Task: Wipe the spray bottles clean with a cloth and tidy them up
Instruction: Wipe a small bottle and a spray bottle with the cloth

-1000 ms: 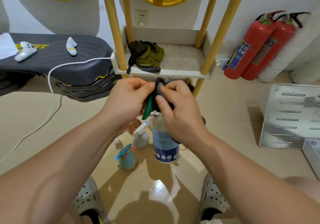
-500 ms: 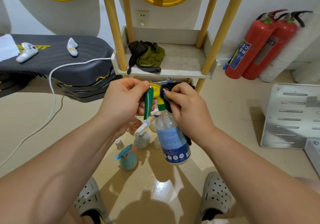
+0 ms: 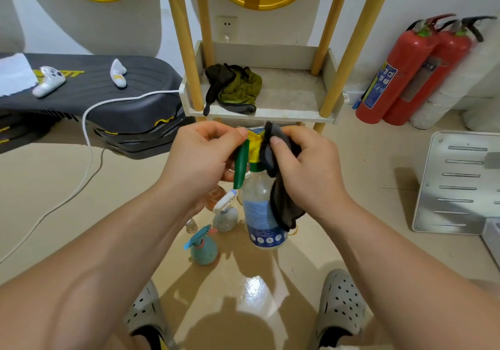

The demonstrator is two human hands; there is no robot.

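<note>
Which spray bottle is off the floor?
The clear bottle with the green trigger, gripped by the left hand; the right hand holds a dark cloth against it. The teal bottle and white bottle stand on the floor.

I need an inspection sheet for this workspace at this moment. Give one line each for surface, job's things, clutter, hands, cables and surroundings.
Surface: glossy beige floor, with a bright light reflection.
Job's things: clear plastic spray bottle with green trigger held by its top; dark grey cloth against that top; small teal spray bottle and small white speckled spray bottle stand on the floor.
Clutter: tiny clear vial beside the small bottles; olive-and-black rag on the wooden shelf.
Hands: left hand pinches the bottle's top near the trigger; right hand grips the cloth.
Cables: white cable runs over the black padded bench to the floor.
Surroundings: two red fire extinguishers at the wall; grey metal panel on the right.
</note>
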